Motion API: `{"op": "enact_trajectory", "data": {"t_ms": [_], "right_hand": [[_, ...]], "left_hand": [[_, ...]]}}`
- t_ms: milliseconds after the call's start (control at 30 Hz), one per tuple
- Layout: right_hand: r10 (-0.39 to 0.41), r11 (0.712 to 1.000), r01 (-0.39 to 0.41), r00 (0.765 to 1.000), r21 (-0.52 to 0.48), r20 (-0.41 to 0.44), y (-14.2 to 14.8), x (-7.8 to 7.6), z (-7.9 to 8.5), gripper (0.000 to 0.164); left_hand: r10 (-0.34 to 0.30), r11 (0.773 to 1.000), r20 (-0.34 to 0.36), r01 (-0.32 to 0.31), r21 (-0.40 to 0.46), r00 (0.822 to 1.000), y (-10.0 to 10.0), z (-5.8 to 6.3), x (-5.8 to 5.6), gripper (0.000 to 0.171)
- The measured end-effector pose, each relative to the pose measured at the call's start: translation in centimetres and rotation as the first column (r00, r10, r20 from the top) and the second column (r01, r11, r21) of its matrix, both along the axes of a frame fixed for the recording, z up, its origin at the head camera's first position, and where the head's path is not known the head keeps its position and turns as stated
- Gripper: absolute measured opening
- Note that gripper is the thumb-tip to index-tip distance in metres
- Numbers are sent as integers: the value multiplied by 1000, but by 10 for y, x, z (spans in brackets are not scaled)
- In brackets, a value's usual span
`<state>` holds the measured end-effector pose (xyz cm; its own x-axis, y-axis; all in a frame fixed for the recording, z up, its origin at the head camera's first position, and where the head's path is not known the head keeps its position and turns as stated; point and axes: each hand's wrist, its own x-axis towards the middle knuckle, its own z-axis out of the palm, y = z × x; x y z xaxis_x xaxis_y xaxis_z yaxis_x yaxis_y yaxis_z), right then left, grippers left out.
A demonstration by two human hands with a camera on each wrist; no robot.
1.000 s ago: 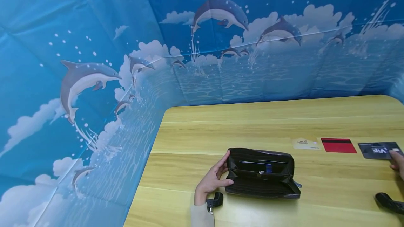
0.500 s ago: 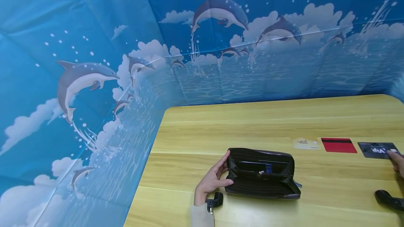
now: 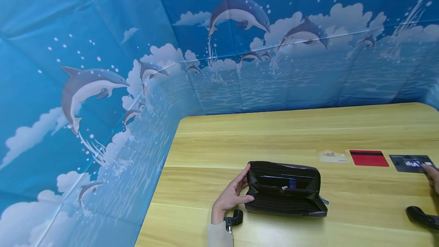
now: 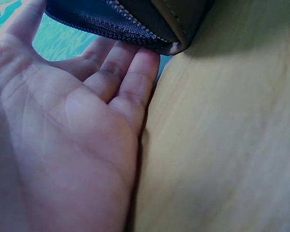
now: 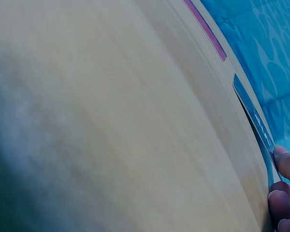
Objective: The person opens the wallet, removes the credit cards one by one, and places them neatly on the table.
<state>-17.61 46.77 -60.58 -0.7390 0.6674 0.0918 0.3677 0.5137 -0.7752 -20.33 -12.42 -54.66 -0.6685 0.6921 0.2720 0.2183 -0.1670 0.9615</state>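
Observation:
A dark zip-around wallet (image 3: 284,206) stands unzipped on the table, its inside facing up, with a blue-marked item (image 3: 292,183) in one slot. My left hand (image 3: 227,200) holds the wallet's left end, thumb at the near edge and fingers at the far edge. In the left wrist view, fingertips meet the wallet's zipped edge (image 4: 130,29). At the far right, my right hand (image 3: 433,178) pinches the right end of a black card (image 3: 404,163) printed "Vip". The right wrist view shows the thumb on top of this card (image 5: 253,113), with a dark gap under its edge.
Left of the black card, a red card (image 3: 368,159) with a dark stripe and a pale card (image 3: 332,156) lie in a row. The wooden table (image 3: 219,144) ends at a blue dolphin-print sheet (image 3: 240,87) behind and to the left.
My right hand has shifted slightly left with its grip on the black card. The left hand and wallet stay in place.

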Motion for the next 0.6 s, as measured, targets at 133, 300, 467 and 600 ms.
{"op": "enact_trajectory", "data": {"t_ms": [133,300,467,600], "right_hand": [[-38,999,37,999,28,5,-1,-2,1,36],[4,999,-5,1000,49,27,-1,0,0,40],[60,994,-62,998,92,26,0,3,0,45],[62,994,-62,998,95,-2,1,5,-2,46]], "left_hand": [[3,1000,2,-3,0,1000,0,-2,0,84],[13,1000,25,-13,-26,1000,0,-1,-1,86],[11,1000,22,-10,-27,1000,1,1,-1,86],[12,999,33,-10,-44,999,2,2,-1,87]]}}
